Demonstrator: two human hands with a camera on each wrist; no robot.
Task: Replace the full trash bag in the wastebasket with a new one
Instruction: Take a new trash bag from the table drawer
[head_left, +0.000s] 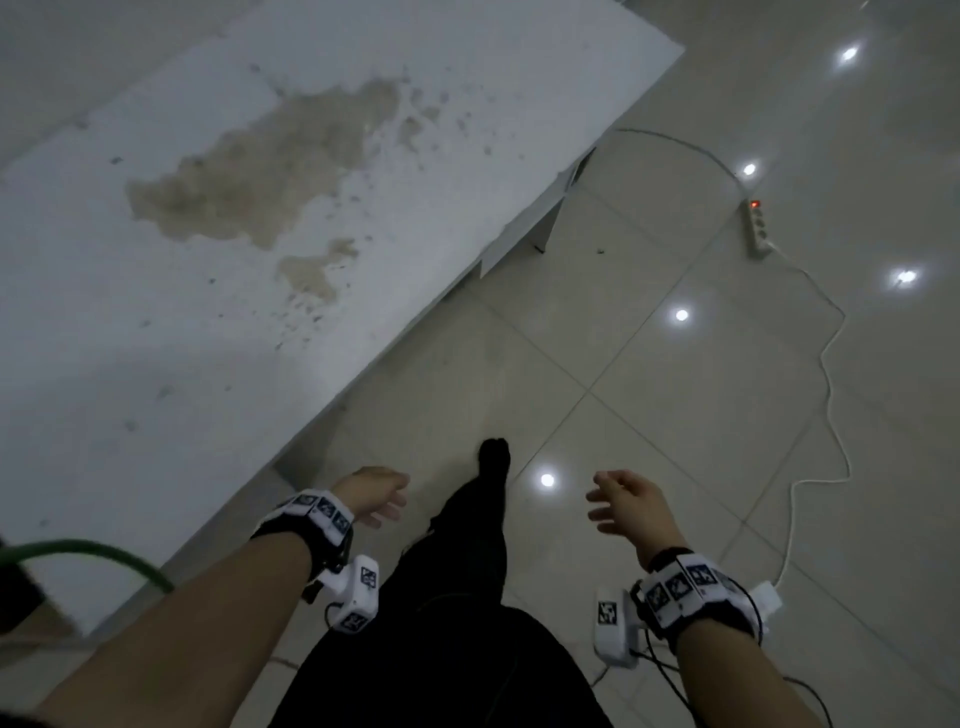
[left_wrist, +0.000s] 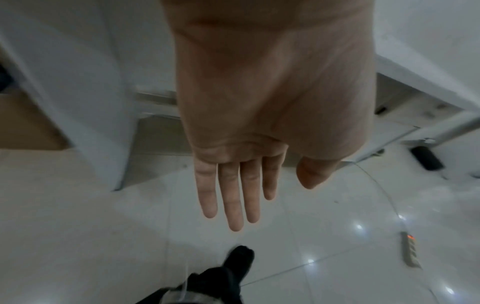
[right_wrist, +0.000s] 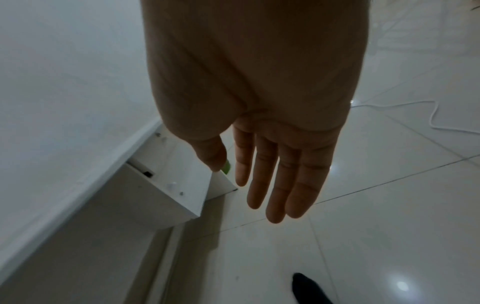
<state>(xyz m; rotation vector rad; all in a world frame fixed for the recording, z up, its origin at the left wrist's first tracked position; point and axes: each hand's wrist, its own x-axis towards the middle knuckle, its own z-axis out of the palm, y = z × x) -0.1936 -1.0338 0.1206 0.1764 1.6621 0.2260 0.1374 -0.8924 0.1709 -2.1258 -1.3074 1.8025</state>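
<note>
No wastebasket and no trash bag show in any view. My left hand (head_left: 376, 496) hangs in front of me beside the white table's edge, fingers straight and empty; the left wrist view shows its fingers (left_wrist: 233, 197) stretched out over the floor. My right hand (head_left: 621, 501) hangs to the right over the tiles, fingers relaxed and holding nothing; in the right wrist view its fingers (right_wrist: 278, 181) point down at the floor. A small green bit (right_wrist: 226, 167) peeks out behind the right thumb; I cannot tell what it is.
A white table (head_left: 249, 218) with a brown stain fills the left. A power strip (head_left: 757, 228) with a red light and its white cable (head_left: 826, 374) lie on the glossy tiled floor at right. My dark-trousered leg and foot (head_left: 493, 457) step forward. A green cable (head_left: 104, 553) curves at lower left.
</note>
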